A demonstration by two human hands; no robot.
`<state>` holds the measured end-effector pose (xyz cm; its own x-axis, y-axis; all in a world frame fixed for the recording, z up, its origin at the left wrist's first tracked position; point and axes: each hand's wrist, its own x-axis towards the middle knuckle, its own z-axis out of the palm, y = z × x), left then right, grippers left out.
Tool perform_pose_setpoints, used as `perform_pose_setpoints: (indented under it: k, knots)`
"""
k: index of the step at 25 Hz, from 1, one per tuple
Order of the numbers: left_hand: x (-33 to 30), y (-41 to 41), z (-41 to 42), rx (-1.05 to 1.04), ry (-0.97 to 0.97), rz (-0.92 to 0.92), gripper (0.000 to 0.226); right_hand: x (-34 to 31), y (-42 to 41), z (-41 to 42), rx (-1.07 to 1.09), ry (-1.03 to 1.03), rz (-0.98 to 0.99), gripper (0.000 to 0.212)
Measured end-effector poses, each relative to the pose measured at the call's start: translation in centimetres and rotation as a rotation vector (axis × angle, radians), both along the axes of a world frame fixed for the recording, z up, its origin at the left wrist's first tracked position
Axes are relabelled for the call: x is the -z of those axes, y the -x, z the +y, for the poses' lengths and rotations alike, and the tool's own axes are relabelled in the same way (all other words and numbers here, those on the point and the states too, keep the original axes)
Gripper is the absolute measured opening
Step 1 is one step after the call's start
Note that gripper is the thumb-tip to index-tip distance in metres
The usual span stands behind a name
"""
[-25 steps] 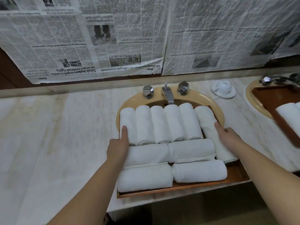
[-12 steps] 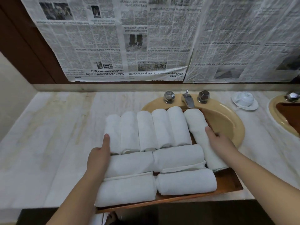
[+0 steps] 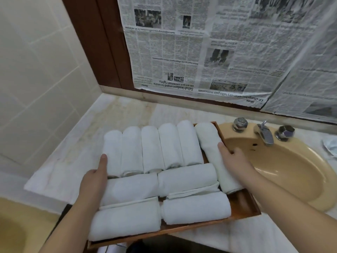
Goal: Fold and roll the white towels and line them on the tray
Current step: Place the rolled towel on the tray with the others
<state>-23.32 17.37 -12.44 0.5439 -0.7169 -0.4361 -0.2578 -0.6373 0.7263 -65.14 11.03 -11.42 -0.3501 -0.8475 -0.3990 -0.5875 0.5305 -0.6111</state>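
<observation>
White towels [image 3: 169, 172] fill the wooden tray [image 3: 244, 207]; my left hand [image 3: 94, 181] and right hand [image 3: 235, 161] grip its sides, fingers clamped on. Carrying step, I judge; next, set it level on the counter [image 3: 73, 143].

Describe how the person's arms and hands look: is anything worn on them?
Both forearms are bare as far as the picture shows; no sleeve reaches into view. The left hand and the right hand have no gloves, and no rings, watch or bracelet can be seen. The visible thumbnails look short and unpainted.
</observation>
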Motion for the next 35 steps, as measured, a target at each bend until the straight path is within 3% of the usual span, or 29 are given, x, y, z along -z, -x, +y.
perform_pose_setpoints:
  k: [7, 13, 18, 27, 35]
  knots:
    - [0.7, -6.6, 1.5, -0.135, -0.079, -0.011, 0.117, -1.8, -10.8, -8.9, -0.263, 0.030, 0.017, 0.082]
    - [1.2, -7.9, 3.2, -0.238, -0.115, 0.109, 0.115, -1.7, -18.1, -16.0, -0.498, -0.013, 0.080, 0.100]
    - [3.2, -8.7, 3.2, -0.298, -0.234, 0.086, 0.138, -0.1, -22.8, -20.6, -0.650, -0.073, 0.144, 0.112]
    - [4.2, -9.9, 0.1, -0.168, -0.387, -0.107, 0.095, 3.3, -29.1, -27.0, -0.748, -0.114, 0.232, 0.126]
    - [6.0, -11.4, -2.5, -0.147, -0.413, -0.183, 0.087, 5.2, -34.0, -31.2, -0.831, -0.055, 0.313, 0.123]
